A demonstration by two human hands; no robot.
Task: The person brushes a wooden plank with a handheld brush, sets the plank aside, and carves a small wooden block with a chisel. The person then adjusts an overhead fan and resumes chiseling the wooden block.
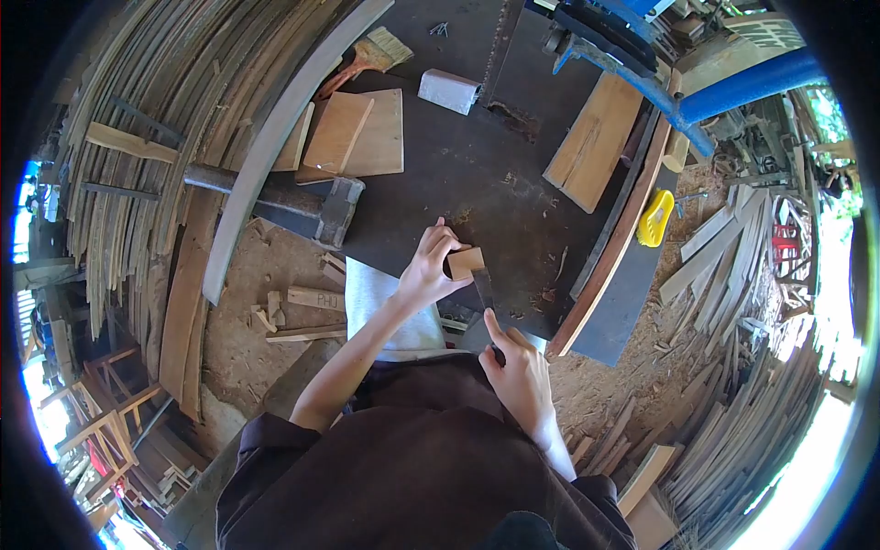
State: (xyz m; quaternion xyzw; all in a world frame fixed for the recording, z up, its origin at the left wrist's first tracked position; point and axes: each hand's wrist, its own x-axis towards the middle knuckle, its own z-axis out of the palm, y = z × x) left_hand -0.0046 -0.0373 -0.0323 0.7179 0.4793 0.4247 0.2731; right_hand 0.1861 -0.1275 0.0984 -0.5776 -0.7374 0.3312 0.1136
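My left hand [427, 269] grips a small wooden block [467, 263] near the front edge of the dark worktable [440, 197]. Closed around a dark handle, my right hand [522, 374] holds a narrow-bladed tool [485, 292], its index finger stretched along the blade. The blade points away from my body and its far end meets the block's right side. Most of the handle is hidden in my palm, and I cannot tell whether the tool is a knife or a chisel. Small shavings lie on the tabletop around the block.
A hammer [339, 213] lies left, near flat boards [378, 137] and a paintbrush [374, 57]. Farther back are a whitish box-shaped piece [448, 91] and a saw blade [496, 50]. A plank [596, 137], blue metal frame [752, 85] and yellow object [655, 218] are right.
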